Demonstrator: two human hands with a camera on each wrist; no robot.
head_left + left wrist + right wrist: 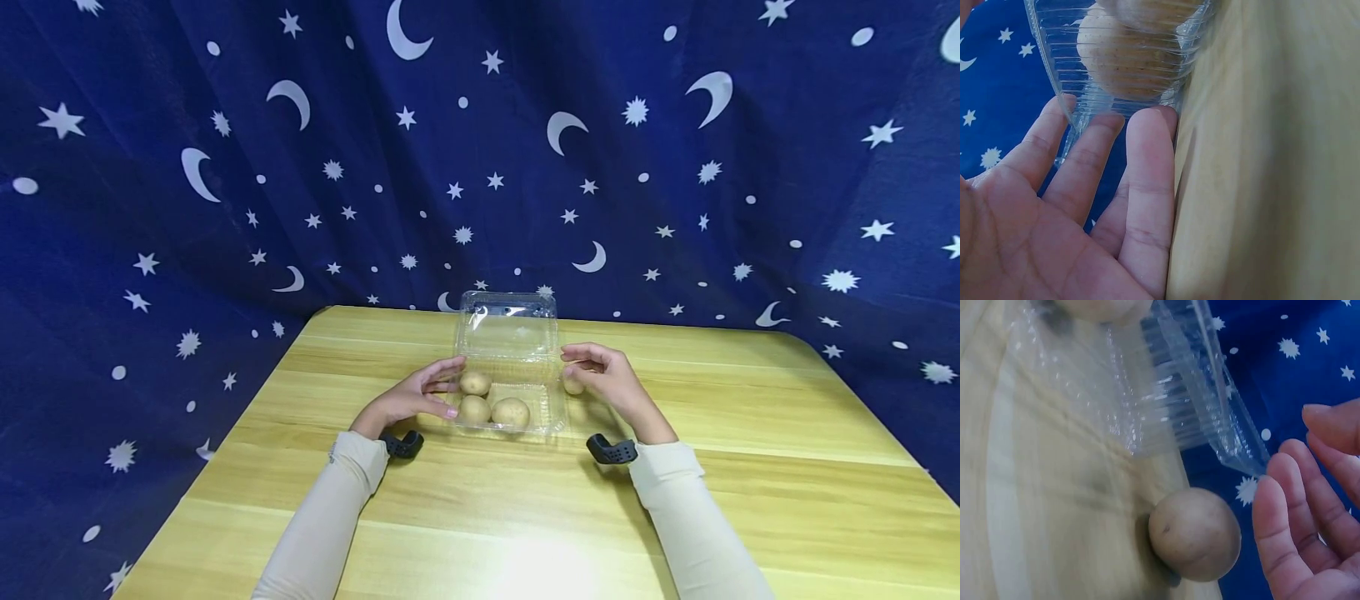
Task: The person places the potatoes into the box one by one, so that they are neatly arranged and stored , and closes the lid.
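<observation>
A clear plastic clamshell box sits on the table, its lid raised at the back. In its base are three potatoes: one at the back left, one at the front left, one at the front. My left hand touches the box's left wall with nearly straight fingers; in the left wrist view fingertips meet the ribbed plastic. Right of the box, a fourth potato lies on the wood. My right hand is beside it, fingers loosely bent, holding nothing.
The wooden table reaches back to a dark blue curtain with white moons and stars. Each wrist wears a black band, one on the left and one on the right.
</observation>
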